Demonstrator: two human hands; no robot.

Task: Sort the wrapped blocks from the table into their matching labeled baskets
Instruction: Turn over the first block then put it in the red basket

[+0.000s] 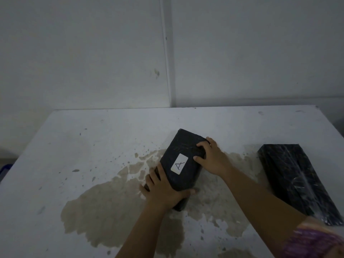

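Step in hand: the pick-up of one wrapped block [181, 164] is judged to be under way; it is gripped from both sides while its underside appears to rest on the table [74, 155].

Block held: a dark wrapped block is seen near the middle of the table, lying at a slant, with a white label [179, 164] on its top face marked with the letter A.

Left hand: the left hand [163, 190] is wrapped around the near left corner of the block, with fingers along the left side and the thumb curled round the near end.

Right hand: the right hand [212, 159] is pressed on the far right edge, its fingers [202, 145] laid over the top face.

Second block: another dark wrapped block [296, 181] is left untouched at the right of the table, well apart from the held one; no label can be made out on it.

Table surface: a large brownish stain [104, 207] is spread under and around the held block.

Baskets: none can be told with certainty in this view; only a blue edge [5, 169] is glimpsed beyond the table's left side.

Next move: a lift with both hands is called for, and the basket marked A has to be found before the block is carried over.

Sleeve: a patterned purple sleeve [314, 241] is seen at the lower right.
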